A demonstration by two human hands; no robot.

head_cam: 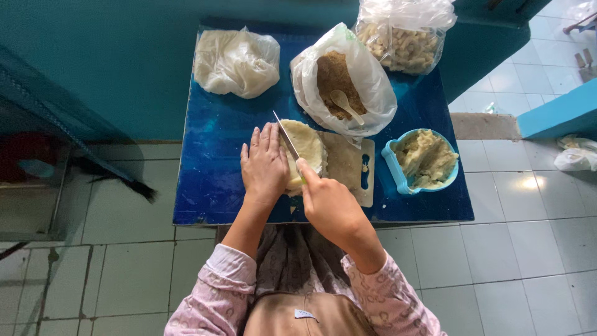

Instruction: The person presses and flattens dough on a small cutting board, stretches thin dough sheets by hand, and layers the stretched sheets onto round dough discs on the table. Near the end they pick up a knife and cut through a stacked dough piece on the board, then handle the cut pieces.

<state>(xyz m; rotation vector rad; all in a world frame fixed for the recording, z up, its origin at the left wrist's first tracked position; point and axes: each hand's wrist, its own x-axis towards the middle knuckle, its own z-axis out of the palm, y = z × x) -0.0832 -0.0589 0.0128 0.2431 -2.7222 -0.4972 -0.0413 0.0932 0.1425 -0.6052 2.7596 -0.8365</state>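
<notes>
At frame centre, a knife (286, 138) crosses pale round dough (306, 148) on the cutting board (348, 163).
Right hand (328, 202) is closed around the handle; left hand (265, 163) lies flat on the dough, fingers beside the blade. A slip could nick them.

Both hands, the left hand (264, 163) and the right hand (329, 204), are bare, with no rings, gloves or watch showing. Behind the wrists, the forearms are uncovered up to pale pink sleeves (214, 292) printed with small brownish looped figures and gathered at the cuff. Between the sleeves hangs a tan apron (298, 314) bearing a small white label.
</notes>
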